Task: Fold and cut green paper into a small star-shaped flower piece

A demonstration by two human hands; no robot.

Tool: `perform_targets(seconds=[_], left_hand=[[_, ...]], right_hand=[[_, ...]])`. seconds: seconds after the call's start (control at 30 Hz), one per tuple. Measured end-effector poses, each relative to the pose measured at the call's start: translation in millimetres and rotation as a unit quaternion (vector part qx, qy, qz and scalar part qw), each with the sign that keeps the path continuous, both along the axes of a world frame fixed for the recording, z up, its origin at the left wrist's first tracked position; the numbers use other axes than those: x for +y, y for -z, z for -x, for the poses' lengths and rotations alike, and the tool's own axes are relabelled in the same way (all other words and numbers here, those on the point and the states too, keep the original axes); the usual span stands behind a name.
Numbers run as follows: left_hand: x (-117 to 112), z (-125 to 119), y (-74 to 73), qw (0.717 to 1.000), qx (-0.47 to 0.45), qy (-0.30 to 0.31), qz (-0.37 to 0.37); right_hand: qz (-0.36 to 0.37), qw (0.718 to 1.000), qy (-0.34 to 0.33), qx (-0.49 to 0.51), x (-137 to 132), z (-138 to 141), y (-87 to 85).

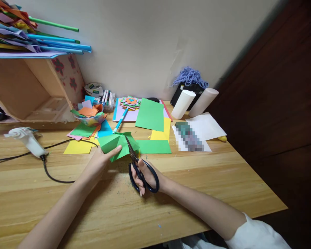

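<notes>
My left hand point(101, 162) pinches a folded piece of green paper point(113, 142) just above the wooden table point(67, 207). My right hand point(146, 177) has its fingers through the black handles of a pair of scissors point(137, 166). The scissor blades point up and away from me and cut into the right side of the green paper. A thin blue stick point(121, 120) lies behind the paper.
A white glue gun point(28, 140) with a black cord lies at the left. Coloured paper sheets point(150, 114), a bowl of scraps point(91, 117), markers point(106, 98), two paper rolls point(194, 102) and white sheets point(206, 126) crowd the back. A cardboard shelf point(36, 86) stands far left.
</notes>
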State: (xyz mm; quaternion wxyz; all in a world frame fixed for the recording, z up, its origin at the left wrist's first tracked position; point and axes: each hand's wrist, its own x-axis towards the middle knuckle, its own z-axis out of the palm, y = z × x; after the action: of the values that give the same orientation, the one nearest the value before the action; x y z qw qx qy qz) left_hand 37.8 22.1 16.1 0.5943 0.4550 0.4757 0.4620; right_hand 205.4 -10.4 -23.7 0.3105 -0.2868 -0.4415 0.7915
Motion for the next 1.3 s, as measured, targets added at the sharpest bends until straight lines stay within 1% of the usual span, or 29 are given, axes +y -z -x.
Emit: perform_targets(seconds=[0.23,0.37,0.57,0.7,0.83,1.03,1.17,1.3], left_hand=[[0.9,2.4,5.5,1.000,-0.001,0.002,-0.010],[1.1,2.9,6.6,1.000,-0.001,0.004,-0.021],[0.3,2.4,7.2,1.000,-0.020,0.007,-0.016],[-1.3,0.6,6.0,0.999,-0.040,-0.011,0.000],[-2.4,0.0,2.8,0.998,-0.060,-0.005,0.002],[-2.2,1.9,1.2,0.998,-0.065,-0.013,0.001],[-2.6,1.6,0.4,0.998,-0.060,0.006,-0.006],[-1.9,2.3,1.1,0.998,-0.061,0.011,-0.008]], right_hand=[[-0.002,1.000,0.016,-0.022,-3.8,0.3,-5.5],[-0.006,1.000,0.017,-0.022,-4.1,0.1,-4.0],[-0.010,1.000,0.009,-0.008,-5.8,0.7,-0.8],[-0.005,1.000,0.005,-0.011,-6.3,0.5,-1.2],[-0.009,1.000,0.012,-0.023,-6.1,-0.5,-5.2],[-0.007,0.999,0.021,-0.045,-6.3,-1.0,-11.7],[-0.035,0.997,0.027,-0.068,-6.4,-2.3,-12.3],[-0.066,0.993,0.033,-0.090,-5.4,-3.1,-11.5]])
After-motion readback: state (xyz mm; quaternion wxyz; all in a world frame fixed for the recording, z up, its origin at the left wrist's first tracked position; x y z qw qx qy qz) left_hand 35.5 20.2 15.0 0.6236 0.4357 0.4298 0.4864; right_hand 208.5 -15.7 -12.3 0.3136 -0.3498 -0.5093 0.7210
